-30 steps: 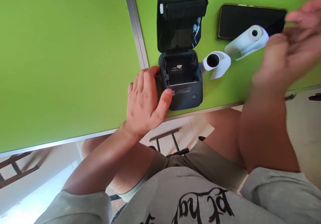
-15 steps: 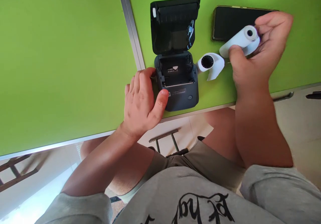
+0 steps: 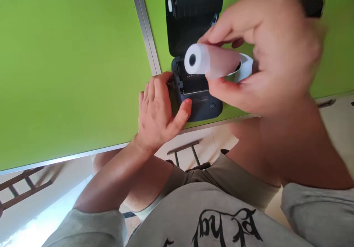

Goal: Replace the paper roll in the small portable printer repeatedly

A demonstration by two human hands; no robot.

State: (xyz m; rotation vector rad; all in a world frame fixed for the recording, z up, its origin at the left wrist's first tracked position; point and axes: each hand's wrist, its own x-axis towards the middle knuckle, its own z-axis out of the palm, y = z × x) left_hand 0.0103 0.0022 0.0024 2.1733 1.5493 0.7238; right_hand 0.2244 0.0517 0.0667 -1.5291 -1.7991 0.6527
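A dark label printer (image 3: 203,108) stands near the table edge with its lid (image 3: 193,21) tipped up and back. My left hand (image 3: 157,108) braces the printer's left side, thumb on its front top and the other fingers bent down beside it. Between thumb and fingertips, my right hand (image 3: 276,51) grips a white paper roll (image 3: 204,59) over the open paper bay, one hollow end pointing left. Motion blurs this hand slightly. Behind it, a second white roll with a loose paper end (image 3: 245,69) shows only in part on the table.
A dark phone (image 3: 312,7) lies at the back right, mostly covered by my right hand. A metal seam (image 3: 145,27) crosses the green table (image 3: 69,62) left of the printer. The table's front edge runs just before my lap.
My right hand has carried the paper roll left from beside the phone to above the printer's open bay, turning its end leftward. The left hand stays on the printer.
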